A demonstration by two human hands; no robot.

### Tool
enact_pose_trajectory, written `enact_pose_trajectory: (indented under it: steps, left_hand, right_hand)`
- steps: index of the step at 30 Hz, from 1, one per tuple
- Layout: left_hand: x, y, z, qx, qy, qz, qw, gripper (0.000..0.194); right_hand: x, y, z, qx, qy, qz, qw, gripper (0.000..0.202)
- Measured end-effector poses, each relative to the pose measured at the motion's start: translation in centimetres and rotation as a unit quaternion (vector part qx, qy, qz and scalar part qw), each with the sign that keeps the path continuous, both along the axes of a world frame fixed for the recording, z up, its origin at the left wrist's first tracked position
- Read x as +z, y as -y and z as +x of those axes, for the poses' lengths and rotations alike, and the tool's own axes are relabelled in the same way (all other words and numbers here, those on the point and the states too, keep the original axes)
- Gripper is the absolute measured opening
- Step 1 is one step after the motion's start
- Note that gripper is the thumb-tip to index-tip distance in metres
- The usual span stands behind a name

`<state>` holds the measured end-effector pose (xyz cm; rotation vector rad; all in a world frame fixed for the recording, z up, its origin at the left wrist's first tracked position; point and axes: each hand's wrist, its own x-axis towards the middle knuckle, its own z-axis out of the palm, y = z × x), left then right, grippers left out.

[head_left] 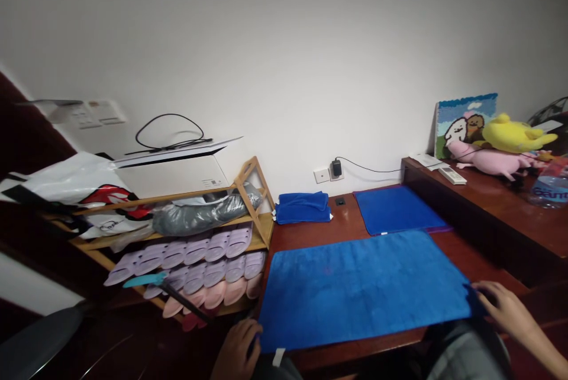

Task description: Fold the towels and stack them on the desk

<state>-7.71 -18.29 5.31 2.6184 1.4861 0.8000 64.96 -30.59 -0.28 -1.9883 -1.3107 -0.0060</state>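
Note:
A blue towel (364, 291) lies spread over the reddish-brown wooden desk, its surface slightly wrinkled and a white tag hanging at the near left edge. My left hand (239, 345) is closed at the towel's near left corner, a bit of blue showing between the fingers. At the right end, my right hand (494, 300) pinches the near right corner, which is bunched and darker there. Behind the spread towel, a folded stack of blue towels (303, 208) sits by the wall. Another blue towel (397, 209) lies flat at the back right.
Left of the desk stands a wooden shoe rack (261, 223) with lilac and pink slippers, a white box (173, 176) and bags. A raised ledge (483, 208) on the right holds plush toys (492, 161), a remote (452, 175) and a bottle (550, 187). A charger (336, 167) is plugged into the wall.

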Motion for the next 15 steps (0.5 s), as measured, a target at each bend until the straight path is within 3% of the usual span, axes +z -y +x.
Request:
enact_pose_trajectory:
  steps: [5,9,12,15]
  left_hand:
    - [2.3,-7.1,7.0,0.0,0.001,-0.017,1.0,0.035]
    - [1.0,-12.8,10.9,0.029,-0.051,-0.04,0.997,0.045]
    - [-1.2,-15.1,10.2,0.08,-0.092,-0.076,0.99,0.053]
    - [-2.9,-15.7,8.3,0.11,-0.117,-0.099,0.982,0.059]
  right_hand:
    - [3.3,-9.0,-8.8,0.119,0.067,-0.013,0.991,0.055]
    - [4.1,-16.0,-14.9,0.199,0.1,-0.105,0.969,0.058]
    - [2.8,-18.2,-14.8,0.178,0.111,-0.191,0.959,0.059]
    - [0.8,-18.1,-11.4,0.122,0.117,-0.237,0.957,0.062]
